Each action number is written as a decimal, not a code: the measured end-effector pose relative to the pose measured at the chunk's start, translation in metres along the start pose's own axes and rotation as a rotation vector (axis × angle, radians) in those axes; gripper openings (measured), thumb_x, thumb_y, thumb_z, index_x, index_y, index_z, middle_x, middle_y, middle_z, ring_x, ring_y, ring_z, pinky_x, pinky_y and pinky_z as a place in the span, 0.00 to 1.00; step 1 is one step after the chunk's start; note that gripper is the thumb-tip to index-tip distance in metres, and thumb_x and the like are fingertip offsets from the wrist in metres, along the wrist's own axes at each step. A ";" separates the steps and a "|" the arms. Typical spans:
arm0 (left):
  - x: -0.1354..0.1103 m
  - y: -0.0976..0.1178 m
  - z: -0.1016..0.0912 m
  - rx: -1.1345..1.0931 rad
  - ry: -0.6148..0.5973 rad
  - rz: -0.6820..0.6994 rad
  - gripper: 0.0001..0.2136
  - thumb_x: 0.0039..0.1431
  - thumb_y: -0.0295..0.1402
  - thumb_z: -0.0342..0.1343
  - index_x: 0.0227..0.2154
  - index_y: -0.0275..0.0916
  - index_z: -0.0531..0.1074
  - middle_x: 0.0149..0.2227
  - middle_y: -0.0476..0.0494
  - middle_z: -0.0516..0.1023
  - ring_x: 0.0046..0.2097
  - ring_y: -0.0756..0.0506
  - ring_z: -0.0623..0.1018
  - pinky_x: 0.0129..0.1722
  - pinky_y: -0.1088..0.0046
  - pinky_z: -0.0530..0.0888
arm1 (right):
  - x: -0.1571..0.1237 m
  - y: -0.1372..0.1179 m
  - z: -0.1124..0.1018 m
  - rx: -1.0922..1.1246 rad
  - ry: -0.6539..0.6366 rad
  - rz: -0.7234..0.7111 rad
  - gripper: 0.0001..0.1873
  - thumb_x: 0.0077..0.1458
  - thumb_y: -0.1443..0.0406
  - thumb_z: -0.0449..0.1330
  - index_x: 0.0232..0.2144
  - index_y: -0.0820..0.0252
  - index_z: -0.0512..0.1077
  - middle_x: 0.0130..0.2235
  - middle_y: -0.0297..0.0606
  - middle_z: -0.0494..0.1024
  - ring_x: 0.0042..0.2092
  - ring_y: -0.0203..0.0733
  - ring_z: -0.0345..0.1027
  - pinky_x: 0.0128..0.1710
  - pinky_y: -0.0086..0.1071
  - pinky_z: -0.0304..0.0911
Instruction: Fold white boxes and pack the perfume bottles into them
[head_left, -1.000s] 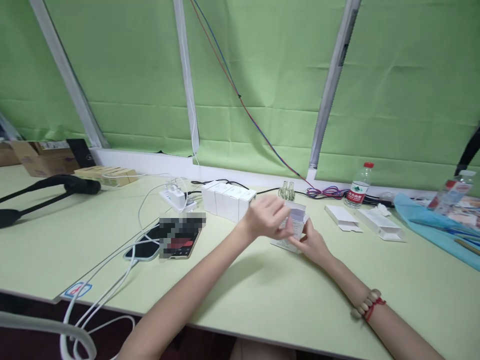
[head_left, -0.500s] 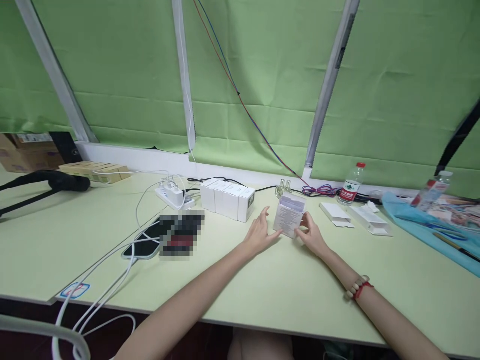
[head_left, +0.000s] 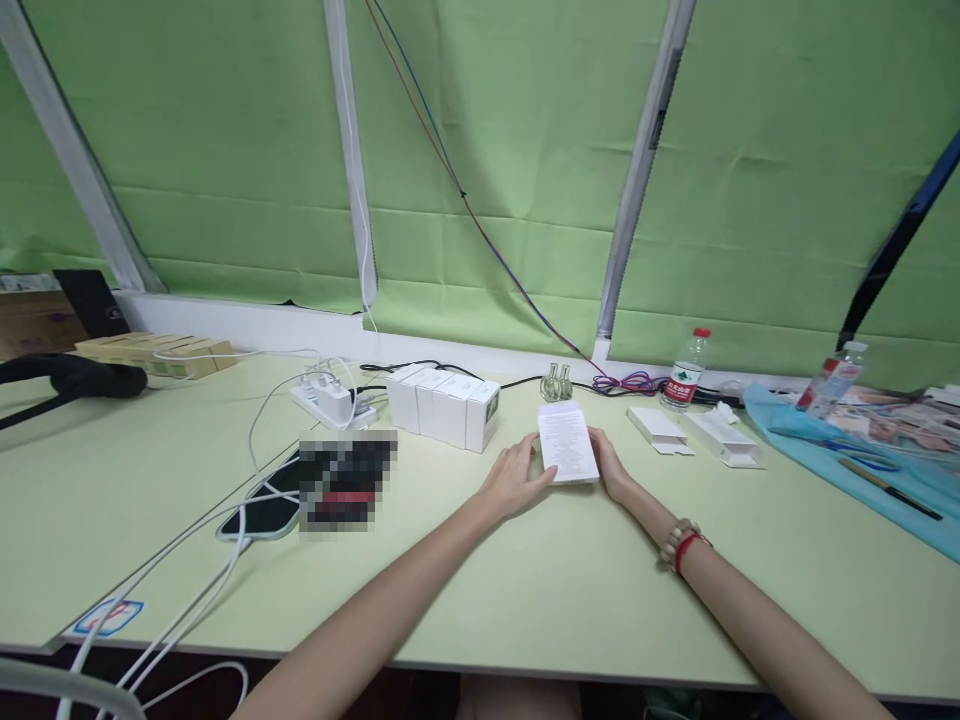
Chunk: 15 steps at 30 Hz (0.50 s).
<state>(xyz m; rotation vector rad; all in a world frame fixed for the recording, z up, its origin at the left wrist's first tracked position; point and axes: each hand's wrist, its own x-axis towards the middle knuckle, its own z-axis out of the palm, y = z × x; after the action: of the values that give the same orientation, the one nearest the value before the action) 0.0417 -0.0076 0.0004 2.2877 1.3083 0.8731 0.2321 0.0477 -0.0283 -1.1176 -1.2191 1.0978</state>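
A white printed carton (head_left: 568, 446) leans back between my two hands in front of me, its text-covered face turned up toward me. My left hand (head_left: 517, 478) grips its left side, the thumb at the lower front corner and the fingers along the edge. On the opposite side my right hand (head_left: 609, 465) is wrapped against the carton, its fingertips partly hidden behind it. Just beyond the carton stand small clear glass bottles (head_left: 556, 383). To the left, a row of several white boxes (head_left: 442, 406) sits on the table (head_left: 480, 590).
Two white box pieces (head_left: 660, 430) lie to the right, near a red-capped water bottle (head_left: 685, 372). Farther right are blue sheeting (head_left: 795, 450) and scissors. A white power strip (head_left: 330, 400), cables and a phone (head_left: 262, 505) are on the left, with yellow boxes (head_left: 157, 352) behind.
The carton has tipped back, so its open top no longer shows and its printed face is turned up. My right hand has moved farther around its side. The view has shifted slightly.
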 end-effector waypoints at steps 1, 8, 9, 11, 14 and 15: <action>0.000 -0.002 0.001 -0.013 0.009 -0.018 0.29 0.58 0.44 0.48 0.58 0.35 0.50 0.48 0.35 0.70 0.50 0.37 0.68 0.51 0.58 0.63 | 0.004 0.000 0.004 -0.013 0.003 -0.016 0.26 0.43 0.47 0.49 0.32 0.62 0.69 0.34 0.39 0.76 0.36 0.44 0.68 0.31 0.29 0.62; 0.004 -0.014 0.007 0.027 0.046 -0.047 0.29 0.60 0.45 0.46 0.61 0.41 0.48 0.57 0.35 0.59 0.57 0.36 0.62 0.56 0.55 0.59 | 0.041 0.005 0.021 -0.129 0.001 -0.038 0.18 0.44 0.54 0.52 0.26 0.63 0.71 0.31 0.38 0.75 0.33 0.41 0.66 0.31 0.28 0.59; 0.004 -0.015 0.007 0.059 0.021 -0.039 0.27 0.60 0.44 0.46 0.60 0.43 0.51 0.56 0.36 0.60 0.56 0.36 0.63 0.55 0.55 0.60 | 0.047 0.005 0.021 -0.142 0.013 -0.019 0.17 0.46 0.55 0.51 0.26 0.64 0.70 0.30 0.39 0.75 0.32 0.40 0.66 0.30 0.28 0.59; 0.005 -0.016 0.008 0.120 -0.014 -0.004 0.24 0.61 0.43 0.45 0.59 0.46 0.55 0.55 0.37 0.60 0.55 0.36 0.64 0.54 0.54 0.61 | 0.058 0.005 0.021 -0.171 0.041 0.029 0.17 0.49 0.56 0.49 0.24 0.64 0.70 0.28 0.39 0.75 0.30 0.39 0.65 0.28 0.27 0.58; 0.006 -0.018 0.008 0.154 -0.006 0.013 0.22 0.61 0.41 0.44 0.58 0.47 0.57 0.55 0.37 0.58 0.55 0.36 0.63 0.54 0.53 0.62 | 0.070 0.004 0.021 -0.210 0.052 0.117 0.20 0.53 0.55 0.48 0.23 0.65 0.69 0.25 0.41 0.74 0.26 0.39 0.65 0.25 0.27 0.58; 0.006 -0.018 0.008 0.155 0.010 0.008 0.21 0.61 0.40 0.45 0.57 0.47 0.58 0.55 0.37 0.58 0.55 0.36 0.63 0.53 0.53 0.63 | 0.073 0.004 0.022 -0.216 0.043 0.149 0.21 0.53 0.55 0.48 0.23 0.66 0.70 0.25 0.42 0.74 0.25 0.39 0.65 0.24 0.27 0.58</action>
<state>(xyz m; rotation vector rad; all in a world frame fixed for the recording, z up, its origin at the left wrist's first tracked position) 0.0378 0.0068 -0.0144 2.4099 1.4179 0.8127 0.2135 0.1212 -0.0226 -1.4091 -1.2575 1.0650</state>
